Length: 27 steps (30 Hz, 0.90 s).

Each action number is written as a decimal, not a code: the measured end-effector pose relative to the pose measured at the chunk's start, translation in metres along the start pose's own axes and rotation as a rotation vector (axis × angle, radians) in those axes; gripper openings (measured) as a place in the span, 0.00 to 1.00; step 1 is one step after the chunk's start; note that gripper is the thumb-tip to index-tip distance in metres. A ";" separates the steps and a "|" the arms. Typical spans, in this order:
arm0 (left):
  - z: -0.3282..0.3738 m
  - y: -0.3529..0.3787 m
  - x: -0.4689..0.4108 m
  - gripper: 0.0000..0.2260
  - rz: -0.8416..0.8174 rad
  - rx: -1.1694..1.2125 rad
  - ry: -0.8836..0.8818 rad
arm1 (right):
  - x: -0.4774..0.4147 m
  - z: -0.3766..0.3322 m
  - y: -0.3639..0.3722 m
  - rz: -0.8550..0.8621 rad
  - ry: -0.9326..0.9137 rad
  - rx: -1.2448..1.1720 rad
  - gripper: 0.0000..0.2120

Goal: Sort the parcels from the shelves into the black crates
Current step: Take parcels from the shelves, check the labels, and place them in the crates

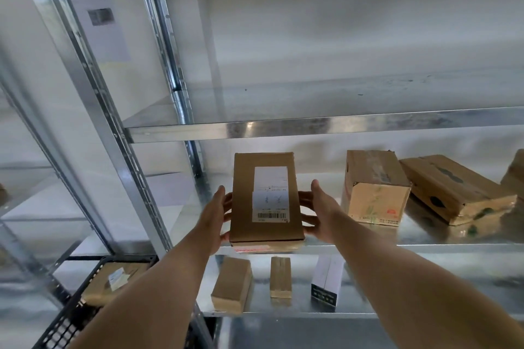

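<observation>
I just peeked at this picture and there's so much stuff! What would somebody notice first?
First, the brown parcel with a white barcode label, held between the left hand and right hand at the front of the middle shelf. Next, more cardboard boxes to its right on that shelf. Low on the left, a black crate already holds one parcel.

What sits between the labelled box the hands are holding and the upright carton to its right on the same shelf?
Only the right hand, gripping the labelled box; beyond it bare shelf runs to the upright carton, per the head view.
</observation>
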State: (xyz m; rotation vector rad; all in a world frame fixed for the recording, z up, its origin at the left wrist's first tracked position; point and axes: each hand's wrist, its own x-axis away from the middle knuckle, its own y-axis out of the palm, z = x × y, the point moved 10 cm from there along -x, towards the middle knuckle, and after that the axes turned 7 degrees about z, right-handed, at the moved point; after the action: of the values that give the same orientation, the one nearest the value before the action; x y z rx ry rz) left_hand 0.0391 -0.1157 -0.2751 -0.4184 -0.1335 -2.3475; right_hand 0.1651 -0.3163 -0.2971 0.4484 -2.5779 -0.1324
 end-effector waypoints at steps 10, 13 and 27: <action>-0.020 -0.087 0.023 0.25 0.014 0.035 -0.028 | 0.029 0.033 0.070 0.024 -0.030 0.082 0.28; -0.028 -0.130 0.031 0.26 0.039 0.050 -0.048 | 0.046 0.055 0.105 0.001 -0.012 0.106 0.29; -0.070 -0.366 0.063 0.28 0.133 0.061 -0.065 | 0.114 0.171 0.308 -0.089 0.000 0.192 0.29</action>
State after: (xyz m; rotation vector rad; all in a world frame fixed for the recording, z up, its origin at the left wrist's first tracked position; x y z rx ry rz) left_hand -0.2742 0.0934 -0.3110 -0.4597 -0.2008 -2.1943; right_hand -0.1032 -0.0644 -0.3354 0.6333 -2.5822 0.0854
